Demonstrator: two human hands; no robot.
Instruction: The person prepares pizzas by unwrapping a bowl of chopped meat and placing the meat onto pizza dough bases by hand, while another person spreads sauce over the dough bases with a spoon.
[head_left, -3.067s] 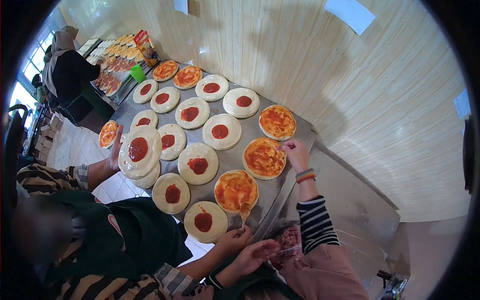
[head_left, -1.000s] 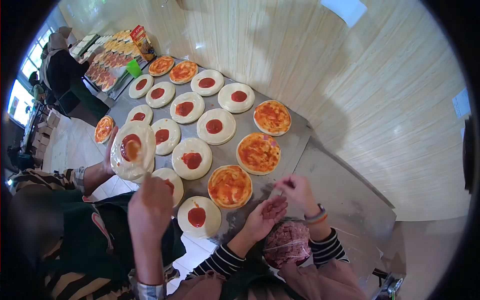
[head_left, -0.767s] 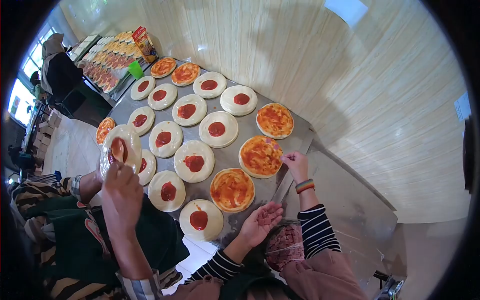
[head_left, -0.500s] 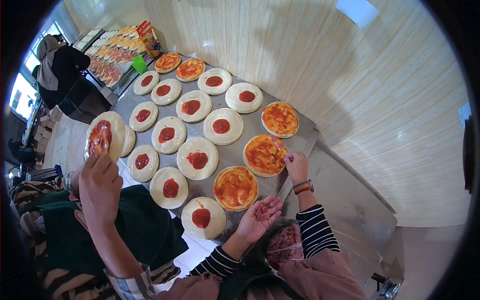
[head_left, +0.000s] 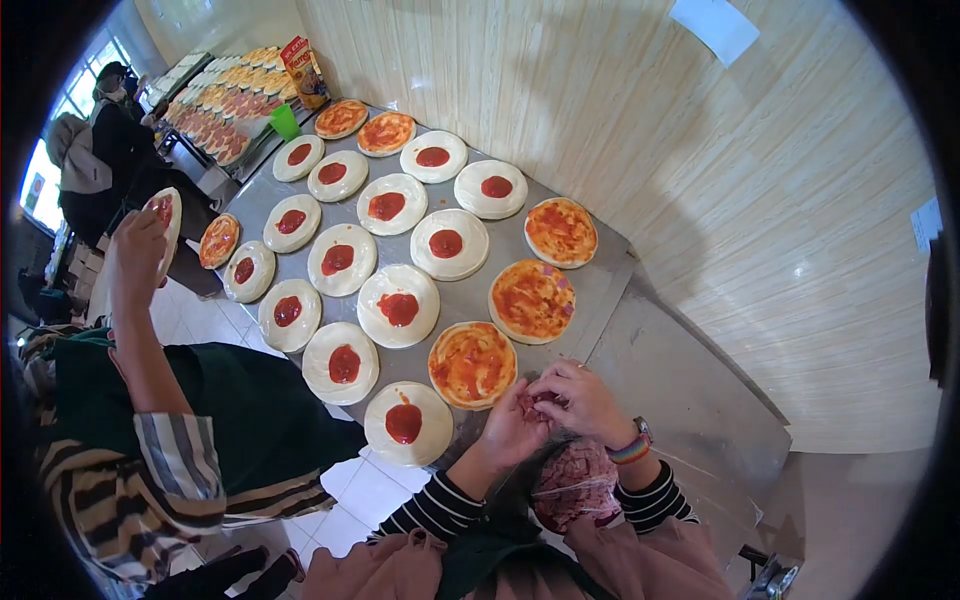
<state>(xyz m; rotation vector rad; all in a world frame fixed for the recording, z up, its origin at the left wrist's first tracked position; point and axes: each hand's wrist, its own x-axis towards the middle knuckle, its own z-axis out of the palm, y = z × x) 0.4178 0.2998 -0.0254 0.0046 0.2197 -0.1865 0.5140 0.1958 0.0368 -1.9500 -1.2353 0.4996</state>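
Note:
My left hand [head_left: 513, 428] is cupped, palm up, with small pink diced meat pieces in it. Fingertips of my right hand [head_left: 582, 402] are closed together over that palm, touching the pieces; what they pinch is partly hidden. Just beyond my hands lies a pizza base [head_left: 472, 362] spread with red sauce. Behind it, another sauced pizza base [head_left: 532, 303] has a few pink bits near its upper right rim. A clear plastic bag [head_left: 575, 480] of diced pink meat sits below my hands, close to my body.
Several dough rounds [head_left: 398, 306] with a sauce blob in the middle cover the metal table [head_left: 590, 335]. At left, a co-worker's hand [head_left: 138, 250] lifts a sauced round. A green cup [head_left: 285, 122], a carton [head_left: 304, 72] and racks of topped pizzas [head_left: 210, 125] stand farther back.
My right hand has moved from the sauced base's edge back to my left palm. The co-worker's hand with the round has shifted left, and a sauced base now lies at the table's left edge.

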